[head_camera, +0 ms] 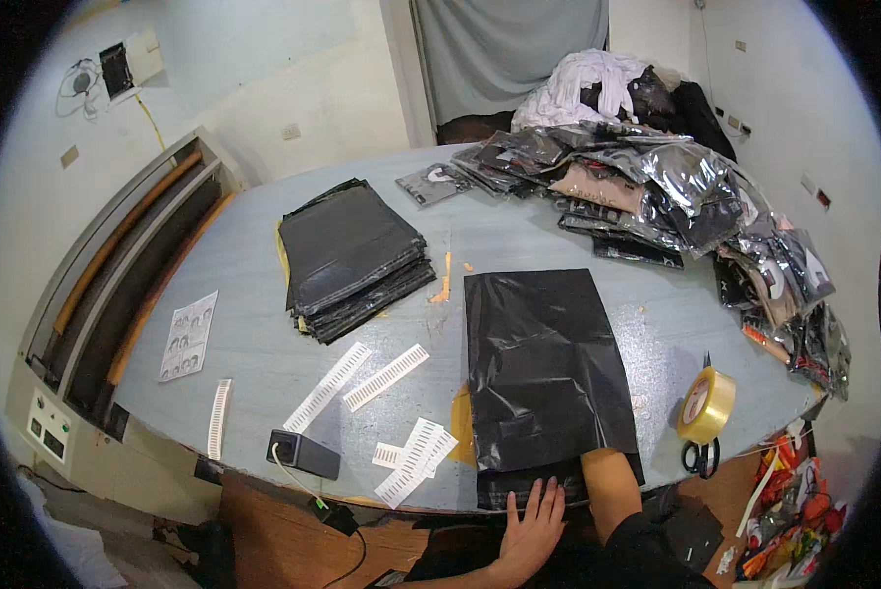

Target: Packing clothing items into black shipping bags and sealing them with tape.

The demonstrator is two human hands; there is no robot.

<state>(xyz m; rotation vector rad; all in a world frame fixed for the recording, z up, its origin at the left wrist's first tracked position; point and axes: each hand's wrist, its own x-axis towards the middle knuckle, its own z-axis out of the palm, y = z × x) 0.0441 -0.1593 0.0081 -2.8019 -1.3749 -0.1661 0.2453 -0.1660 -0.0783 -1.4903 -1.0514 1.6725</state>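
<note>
A black plastic mailing bag [547,361] lies flat at the table's near edge, its mouth toward me. My left hand [534,521] rests palm down on the bag's near flap [514,489], fingers slightly spread. My right forearm [611,489] reaches into the mouth on the right side. The bag hides my right hand, so its grip cannot be seen. Left of the bag, several white strips with printed labels [416,462] overlap on the table. A yellowish patch [462,427] shows beside the bag's left edge.
A stack of black bags [352,250] sits farther back. Clear-wrapped garments [654,191] are heaped at the back right. Packing tape [707,405] and scissors [700,456] lie right. A black box-shaped device [304,454] with a cable stands near the front edge; a roller machine [131,287] borders the left.
</note>
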